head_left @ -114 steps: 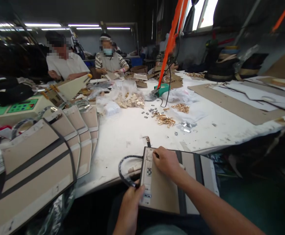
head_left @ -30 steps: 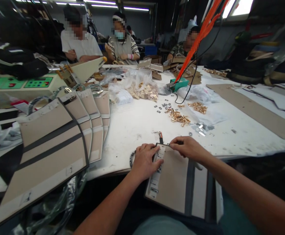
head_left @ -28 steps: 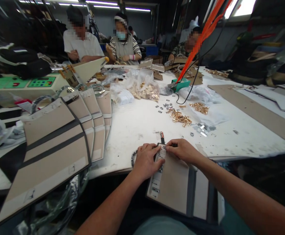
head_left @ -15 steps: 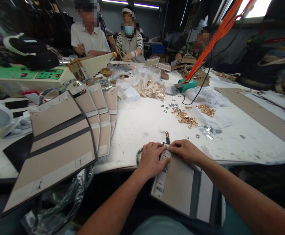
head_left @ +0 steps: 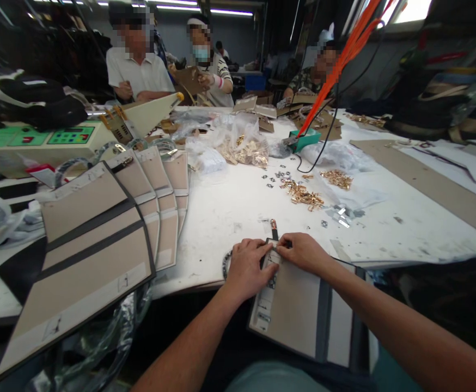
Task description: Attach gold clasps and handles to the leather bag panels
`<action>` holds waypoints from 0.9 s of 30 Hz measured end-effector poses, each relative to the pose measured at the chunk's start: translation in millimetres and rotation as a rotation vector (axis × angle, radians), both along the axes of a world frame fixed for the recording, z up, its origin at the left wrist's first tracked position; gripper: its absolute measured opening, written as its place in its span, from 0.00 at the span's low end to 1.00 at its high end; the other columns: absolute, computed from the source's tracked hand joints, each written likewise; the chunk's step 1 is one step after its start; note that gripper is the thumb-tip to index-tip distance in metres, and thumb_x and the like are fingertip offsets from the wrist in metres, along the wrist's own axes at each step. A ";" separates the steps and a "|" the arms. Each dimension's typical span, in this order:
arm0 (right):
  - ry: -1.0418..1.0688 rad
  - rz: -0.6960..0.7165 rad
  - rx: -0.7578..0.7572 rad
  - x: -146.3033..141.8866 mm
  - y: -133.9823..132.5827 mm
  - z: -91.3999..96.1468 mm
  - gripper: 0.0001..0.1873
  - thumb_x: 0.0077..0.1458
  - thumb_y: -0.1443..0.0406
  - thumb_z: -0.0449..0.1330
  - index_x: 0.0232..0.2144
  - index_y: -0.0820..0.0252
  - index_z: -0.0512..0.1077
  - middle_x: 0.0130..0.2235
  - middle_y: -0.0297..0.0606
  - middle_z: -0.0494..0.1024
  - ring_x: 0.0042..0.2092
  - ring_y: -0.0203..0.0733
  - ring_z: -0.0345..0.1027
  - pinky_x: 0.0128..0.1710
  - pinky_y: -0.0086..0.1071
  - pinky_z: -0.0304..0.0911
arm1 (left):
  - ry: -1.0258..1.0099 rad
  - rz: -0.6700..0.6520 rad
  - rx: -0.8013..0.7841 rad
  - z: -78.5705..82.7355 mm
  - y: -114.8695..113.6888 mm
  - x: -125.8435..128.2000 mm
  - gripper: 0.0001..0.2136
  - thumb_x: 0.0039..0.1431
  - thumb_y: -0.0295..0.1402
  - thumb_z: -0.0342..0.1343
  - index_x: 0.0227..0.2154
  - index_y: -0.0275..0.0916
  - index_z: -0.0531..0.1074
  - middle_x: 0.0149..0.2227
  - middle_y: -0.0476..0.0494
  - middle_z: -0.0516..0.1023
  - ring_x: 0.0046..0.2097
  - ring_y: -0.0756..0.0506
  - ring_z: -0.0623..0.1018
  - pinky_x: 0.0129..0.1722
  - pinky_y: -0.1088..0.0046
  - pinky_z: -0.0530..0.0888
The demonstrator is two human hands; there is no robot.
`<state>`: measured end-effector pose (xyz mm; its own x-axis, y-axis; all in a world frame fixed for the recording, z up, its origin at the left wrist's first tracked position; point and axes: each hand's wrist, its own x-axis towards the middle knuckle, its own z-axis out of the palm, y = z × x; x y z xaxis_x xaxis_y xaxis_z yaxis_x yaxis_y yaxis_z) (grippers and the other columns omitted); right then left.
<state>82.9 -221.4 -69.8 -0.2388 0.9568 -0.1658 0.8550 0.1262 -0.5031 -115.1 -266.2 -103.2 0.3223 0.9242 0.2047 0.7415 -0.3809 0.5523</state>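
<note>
In front of me a beige bag panel with dark fabric bands leans over the table's front edge. A dark strap tab with a gold metal piece sticks out past its far edge. My left hand lies on the panel's pale left strip, thumb and forefinger apart. Small metal plates sit along that strip. My right hand is closed in a pinch at the panel's far corner, near the left fingertips. Whatever its fingers hold is hidden.
Several similar panels are fanned out on the left. Gold fittings and flat silver plates lie ahead on the white table. Behind are plastic bags, a green box, hanging orange cords and co-workers.
My right fingertips have drawn slightly away from the left ones. The left hand stays on the panel. A co-worker at the back now holds up a brown piece. The view has shifted slightly.
</note>
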 end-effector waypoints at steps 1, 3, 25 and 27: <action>-0.012 -0.020 0.007 0.0 -0.8 -1.5 0.08 0.58 0.60 0.61 0.32 0.56 0.79 0.33 0.36 0.82 0.36 0.42 0.73 0.35 0.31 0.57 | 0.005 0.000 -0.003 1.1 0.6 0.2 0.24 0.59 0.41 0.66 0.58 0.48 0.75 0.56 0.45 0.78 0.58 0.38 0.72 0.56 0.55 0.66; -0.021 -0.051 0.023 0.0 -2.9 -3.4 0.08 0.58 0.59 0.62 0.33 0.55 0.78 0.33 0.36 0.82 0.36 0.42 0.72 0.34 0.31 0.55 | 0.021 0.002 -0.020 4.4 2.3 0.9 0.22 0.60 0.41 0.66 0.57 0.48 0.76 0.56 0.45 0.78 0.58 0.38 0.72 0.56 0.55 0.66; 0.229 -0.074 0.158 5.5 -16.1 -11.3 0.04 0.56 0.62 0.63 0.30 0.53 0.77 0.37 0.44 0.82 0.41 0.53 0.75 0.36 0.39 0.58 | 0.173 0.084 -0.753 62.5 61.6 25.7 0.11 0.62 0.37 0.57 0.26 0.38 0.72 0.17 0.51 0.70 0.20 0.46 0.75 0.22 0.73 0.69; 0.237 -0.075 0.146 7.9 -13.6 -10.0 0.04 0.55 0.63 0.63 0.29 0.54 0.77 0.36 0.43 0.82 0.40 0.53 0.75 0.36 0.39 0.58 | 0.123 0.093 -0.781 59.9 63.1 26.0 0.14 0.62 0.39 0.59 0.22 0.39 0.68 0.16 0.53 0.67 0.17 0.48 0.71 0.19 0.74 0.65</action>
